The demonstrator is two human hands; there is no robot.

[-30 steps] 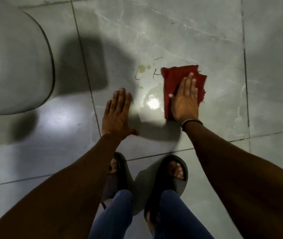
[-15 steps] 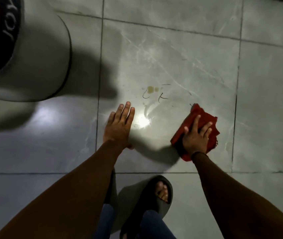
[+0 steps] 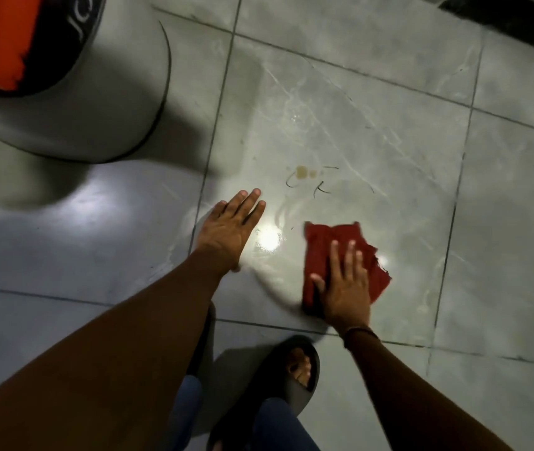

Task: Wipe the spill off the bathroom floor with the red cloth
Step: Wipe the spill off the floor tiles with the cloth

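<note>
I see a sandalled foot (image 3: 295, 369) nearest, then right hand (image 3: 345, 288) flat, fingers spread, pressing red cloth (image 3: 324, 249) on floor (image 3: 389, 125); left hand (image 3: 230, 226) flat on tile, holding nothing, left of cloth; yellowish spill (image 3: 303, 172) beyond both

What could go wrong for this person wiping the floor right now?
The yellowish spots lie beyond the red cloth, so a short stroke could miss them. The left hand is braced flat on glossy, possibly wet tile, where it could slip. The right hand presses only part of the cloth, so its loose edge may bunch or smear.
</note>
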